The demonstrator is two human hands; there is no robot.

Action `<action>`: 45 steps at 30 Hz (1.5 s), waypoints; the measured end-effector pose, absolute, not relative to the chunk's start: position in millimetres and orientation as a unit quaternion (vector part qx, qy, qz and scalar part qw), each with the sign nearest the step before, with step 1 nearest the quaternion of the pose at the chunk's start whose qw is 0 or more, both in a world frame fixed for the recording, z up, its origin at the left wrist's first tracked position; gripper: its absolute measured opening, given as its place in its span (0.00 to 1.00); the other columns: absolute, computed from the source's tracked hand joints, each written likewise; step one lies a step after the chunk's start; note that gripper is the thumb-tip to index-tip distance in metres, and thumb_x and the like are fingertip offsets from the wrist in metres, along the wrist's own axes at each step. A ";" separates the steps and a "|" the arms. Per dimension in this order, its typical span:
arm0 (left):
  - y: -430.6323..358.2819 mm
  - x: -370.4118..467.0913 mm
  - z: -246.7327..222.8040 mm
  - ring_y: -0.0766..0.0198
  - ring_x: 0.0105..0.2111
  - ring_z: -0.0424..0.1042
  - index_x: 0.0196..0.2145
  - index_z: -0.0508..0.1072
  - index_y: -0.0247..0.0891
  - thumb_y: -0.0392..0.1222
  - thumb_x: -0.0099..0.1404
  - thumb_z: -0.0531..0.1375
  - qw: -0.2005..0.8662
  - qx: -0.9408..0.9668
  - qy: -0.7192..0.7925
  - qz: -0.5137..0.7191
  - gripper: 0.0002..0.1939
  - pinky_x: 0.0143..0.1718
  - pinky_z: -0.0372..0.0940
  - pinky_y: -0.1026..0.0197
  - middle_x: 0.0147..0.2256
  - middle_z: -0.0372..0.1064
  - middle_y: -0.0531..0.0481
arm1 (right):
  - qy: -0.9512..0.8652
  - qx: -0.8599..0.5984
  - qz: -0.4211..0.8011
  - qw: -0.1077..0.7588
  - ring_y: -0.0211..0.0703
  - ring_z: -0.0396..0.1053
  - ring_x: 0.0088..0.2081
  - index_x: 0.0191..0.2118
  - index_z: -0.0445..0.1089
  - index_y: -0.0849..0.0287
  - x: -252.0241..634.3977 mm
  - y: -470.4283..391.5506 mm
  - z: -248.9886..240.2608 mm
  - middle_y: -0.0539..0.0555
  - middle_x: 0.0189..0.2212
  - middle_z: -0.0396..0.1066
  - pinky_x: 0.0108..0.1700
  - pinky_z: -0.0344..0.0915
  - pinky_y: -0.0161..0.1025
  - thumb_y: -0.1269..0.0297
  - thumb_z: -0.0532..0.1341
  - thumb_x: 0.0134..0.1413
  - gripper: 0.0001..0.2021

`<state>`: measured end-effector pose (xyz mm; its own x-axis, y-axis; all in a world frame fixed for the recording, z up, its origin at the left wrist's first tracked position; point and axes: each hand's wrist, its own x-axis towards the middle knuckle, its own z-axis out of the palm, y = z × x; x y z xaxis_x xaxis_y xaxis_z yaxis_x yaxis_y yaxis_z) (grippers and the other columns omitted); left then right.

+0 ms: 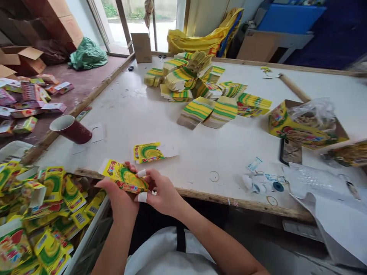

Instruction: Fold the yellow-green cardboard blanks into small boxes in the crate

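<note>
A small yellow-green printed box (pixel 126 176) is held between both hands above the table's front edge. My left hand (pixel 120 196) grips it from below and the left, thumb along its near side. My right hand (pixel 160 191), with white tape on two fingers, pinches its right end. Just beyond the hands, a second yellow-green carton (pixel 149 152) lies on the white table (pixel 137 122), its white flap pointing right. Farther back lie stacks of flat striped cartons (pixel 196 110).
A dark red cup (pixel 71 130) leans at the left. At lower left, a bin holds many yellow boxes (pixel 53 183). To the right are an open display box (pixel 298 130), a phone (pixel 290 151), a tape roll (pixel 278 186) and plastic sheets (pixel 321 183).
</note>
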<state>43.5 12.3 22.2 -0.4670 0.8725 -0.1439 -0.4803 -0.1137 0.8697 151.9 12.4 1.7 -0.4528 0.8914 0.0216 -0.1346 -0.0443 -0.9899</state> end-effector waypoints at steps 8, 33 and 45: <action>8.9 37.1 4.0 0.66 0.35 0.76 0.29 0.77 0.41 0.45 0.42 0.77 0.359 0.243 0.532 0.727 0.17 0.40 0.72 0.66 0.32 0.78 0.57 | -0.634 -0.392 0.496 0.446 0.40 0.69 0.32 0.33 0.73 0.56 177.4 39.0 -4.0 0.49 0.29 0.72 0.35 0.68 0.37 0.69 0.60 0.53 0.05; -20.9 35.3 3.6 0.52 0.34 0.80 0.55 0.61 0.46 0.48 0.56 0.66 0.150 0.721 0.549 0.396 0.30 0.30 0.71 0.58 0.42 0.78 0.45 | -0.505 -0.325 0.683 0.415 0.50 0.73 0.49 0.42 0.74 0.53 179.2 23.4 10.2 0.53 0.44 0.77 0.54 0.70 0.49 0.60 0.65 0.54 0.10; -11.5 31.1 -3.2 0.55 0.28 0.78 0.46 0.58 0.45 0.40 0.51 0.63 0.244 0.672 0.578 0.393 0.26 0.23 0.68 0.60 0.36 0.74 0.48 | -0.769 -0.319 0.429 0.350 0.48 0.56 0.68 0.62 0.64 0.61 181.1 6.9 11.3 0.64 0.67 0.57 0.65 0.60 0.44 0.77 0.54 0.60 0.25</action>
